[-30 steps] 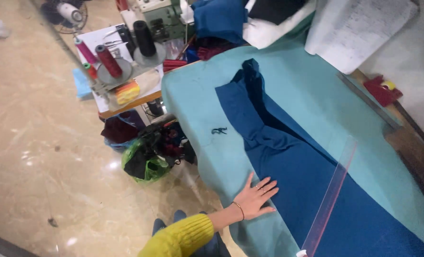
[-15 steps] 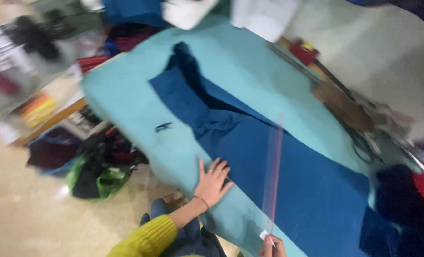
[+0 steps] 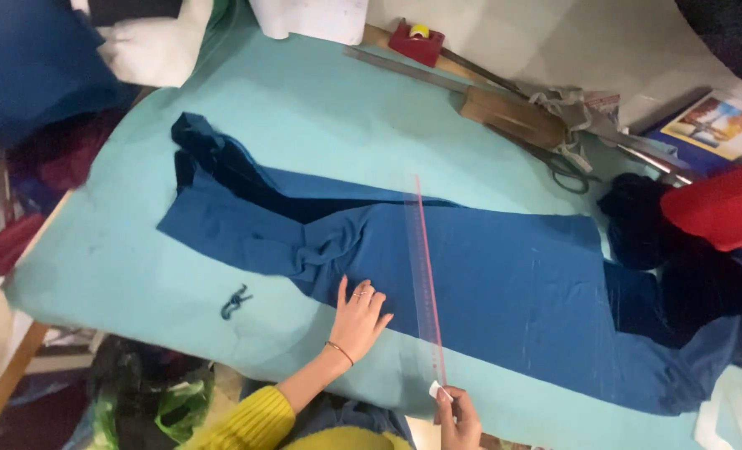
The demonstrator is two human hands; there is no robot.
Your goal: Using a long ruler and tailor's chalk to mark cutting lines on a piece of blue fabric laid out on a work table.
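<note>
The left hand (image 3: 357, 319) stays flat, open, on the blue fabric (image 3: 487, 275) near the tabletop's (image 3: 321, 108) front edge; the right hand (image 3: 458, 414) has pinched the clear ruler's (image 3: 426, 279) near end, now squared across the cloth.

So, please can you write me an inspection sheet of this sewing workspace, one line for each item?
Surface: table covered with a light teal cloth, mostly smooth.
Job's things: dark blue fabric piece spread flat, bunched at its left end; clear plastic ruler with a red edge lying across it.
Clutter: large metal scissors, wooden block, red tape holder, small dark fabric scrap, red cloth at the right.
Grippers: left hand pressed flat on the blue fabric; right hand pinching a small white piece, perhaps chalk, at the ruler's near end.
Cables: nothing seen.
Surroundings: piled fabrics at upper left, bags on the floor below.
</note>
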